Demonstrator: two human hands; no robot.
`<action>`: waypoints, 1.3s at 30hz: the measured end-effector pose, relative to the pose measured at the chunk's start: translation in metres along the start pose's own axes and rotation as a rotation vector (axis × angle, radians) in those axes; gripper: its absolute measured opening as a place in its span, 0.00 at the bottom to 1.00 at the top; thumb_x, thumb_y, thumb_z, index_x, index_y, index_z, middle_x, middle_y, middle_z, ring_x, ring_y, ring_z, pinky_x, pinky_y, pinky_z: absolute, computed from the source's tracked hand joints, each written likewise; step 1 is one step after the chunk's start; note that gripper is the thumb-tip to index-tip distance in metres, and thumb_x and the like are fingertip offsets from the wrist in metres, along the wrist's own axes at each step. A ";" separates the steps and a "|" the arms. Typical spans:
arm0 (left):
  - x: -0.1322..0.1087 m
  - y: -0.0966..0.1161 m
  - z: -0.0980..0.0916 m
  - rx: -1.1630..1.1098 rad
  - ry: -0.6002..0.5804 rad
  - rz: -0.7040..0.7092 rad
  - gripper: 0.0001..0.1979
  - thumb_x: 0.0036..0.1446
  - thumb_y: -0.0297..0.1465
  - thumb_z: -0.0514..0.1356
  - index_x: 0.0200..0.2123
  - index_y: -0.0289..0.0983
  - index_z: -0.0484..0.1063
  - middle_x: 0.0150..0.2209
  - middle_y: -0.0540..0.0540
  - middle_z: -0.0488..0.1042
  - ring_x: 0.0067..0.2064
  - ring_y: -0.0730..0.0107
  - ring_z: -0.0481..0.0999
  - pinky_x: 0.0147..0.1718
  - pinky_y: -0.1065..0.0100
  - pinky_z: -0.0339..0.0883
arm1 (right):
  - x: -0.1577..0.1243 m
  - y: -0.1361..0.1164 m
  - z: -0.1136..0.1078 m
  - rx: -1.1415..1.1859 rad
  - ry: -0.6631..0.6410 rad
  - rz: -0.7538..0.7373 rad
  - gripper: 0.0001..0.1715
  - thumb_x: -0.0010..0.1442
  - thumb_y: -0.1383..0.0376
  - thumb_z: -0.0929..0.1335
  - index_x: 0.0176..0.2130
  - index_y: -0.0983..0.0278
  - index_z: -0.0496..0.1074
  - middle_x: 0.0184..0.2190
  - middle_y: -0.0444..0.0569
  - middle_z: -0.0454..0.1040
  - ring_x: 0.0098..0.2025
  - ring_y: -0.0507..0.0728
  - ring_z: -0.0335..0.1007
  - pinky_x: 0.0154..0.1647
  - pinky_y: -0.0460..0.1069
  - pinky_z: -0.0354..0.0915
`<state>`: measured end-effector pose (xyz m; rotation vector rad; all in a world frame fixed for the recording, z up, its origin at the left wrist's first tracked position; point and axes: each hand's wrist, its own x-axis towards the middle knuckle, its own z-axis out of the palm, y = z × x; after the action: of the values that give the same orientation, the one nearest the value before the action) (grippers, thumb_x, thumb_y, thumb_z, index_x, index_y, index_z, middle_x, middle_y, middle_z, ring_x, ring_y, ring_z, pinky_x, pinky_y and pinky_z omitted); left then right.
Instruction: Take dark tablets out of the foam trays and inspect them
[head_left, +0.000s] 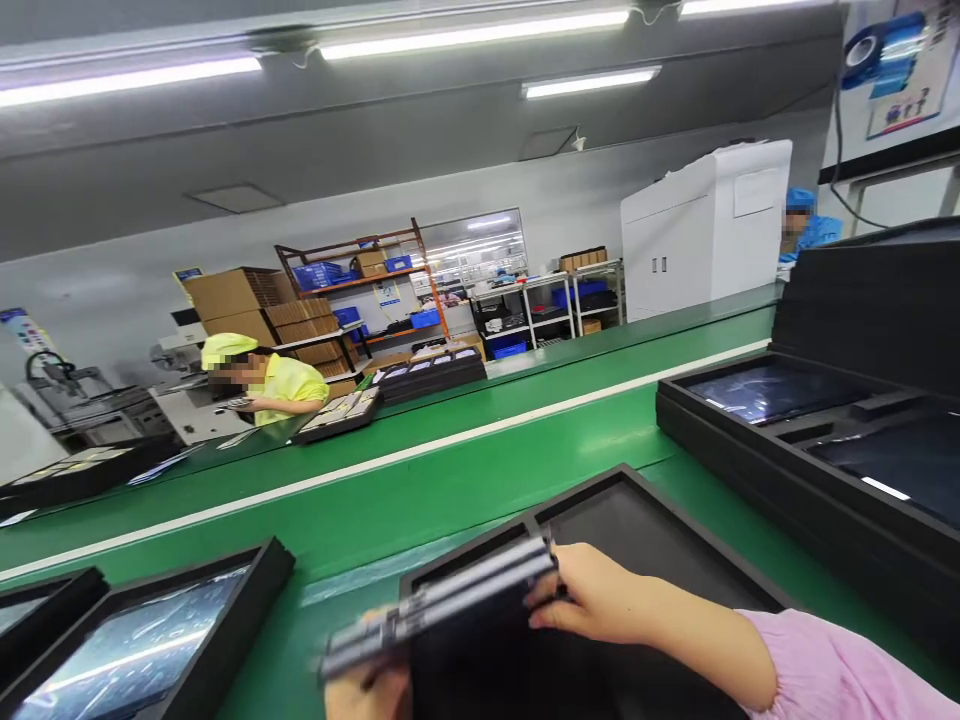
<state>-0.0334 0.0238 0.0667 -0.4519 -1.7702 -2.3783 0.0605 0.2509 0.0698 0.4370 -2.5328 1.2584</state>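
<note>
A stack of thin dark flat panels (450,600) is held on edge over a black tray (652,520) in front of me. My right hand (592,600) grips the panels' right end with curled fingers; its pink sleeve runs off the lower right. My left hand (371,690) holds the left end from below and is mostly cut off by the frame's bottom edge. The panels are slightly blurred.
A green conveyor belt (420,470) runs across the view. Stacked black trays (825,430) with glossy panels stand at the right, another tray (150,630) lies at the lower left. Across the belt sit a person in yellow (270,385) and more trays (427,375).
</note>
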 end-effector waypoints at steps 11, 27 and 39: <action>0.004 -0.033 0.072 0.102 0.053 -0.301 0.22 0.47 0.35 0.62 0.46 0.34 0.65 0.56 0.35 0.63 0.61 0.59 0.57 0.60 0.59 0.46 | 0.027 -0.063 0.002 0.165 0.034 0.327 0.15 0.47 0.69 0.63 0.38 0.64 0.67 0.29 0.45 0.72 0.29 0.56 0.66 0.29 0.47 0.60; 0.030 -0.035 0.068 -0.219 -0.099 -0.307 0.11 0.46 0.34 0.60 0.33 0.36 0.66 0.23 0.52 0.69 0.21 0.74 0.67 0.20 0.72 0.62 | 0.101 -0.002 0.047 0.801 0.125 0.441 0.21 0.41 0.56 0.64 0.35 0.64 0.61 0.20 0.38 0.62 0.15 0.47 0.55 0.11 0.41 0.54; 0.032 -0.028 0.070 -0.172 -0.117 -0.382 0.12 0.42 0.34 0.59 0.32 0.37 0.64 0.22 0.53 0.66 0.21 0.74 0.66 0.20 0.71 0.62 | 0.099 -0.002 0.040 0.872 0.076 0.439 0.18 0.41 0.57 0.64 0.32 0.63 0.59 0.16 0.36 0.58 0.16 0.48 0.52 0.14 0.42 0.53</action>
<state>-0.0609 0.1009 0.0696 -0.2984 -1.8497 -2.8339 -0.0339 0.2038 0.0850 -0.0276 -1.9414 2.4694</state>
